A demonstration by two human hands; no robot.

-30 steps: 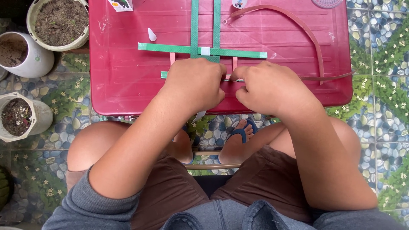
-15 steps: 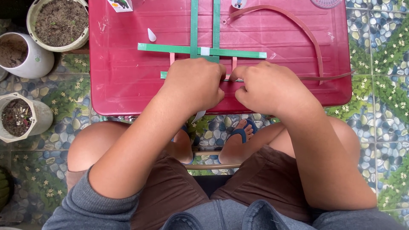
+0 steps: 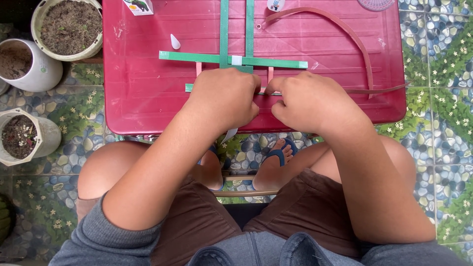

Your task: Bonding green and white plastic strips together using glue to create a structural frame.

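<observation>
Hands side by side, knuckles up, on red surface. Left hand curled over green strips, fingers hiding the weave's near part. Right hand closed, pinching brown strip trailing right across the surface.

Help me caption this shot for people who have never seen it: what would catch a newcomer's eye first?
First the big red plastic lid used as a work surface, filling the upper middle. On it lies a lattice of green strips, with the left hand and right hand pressed together at its near edge. A long brown strip curves off to the right, and soil-filled pots stand on the pebble-patterned floor at left.
</observation>
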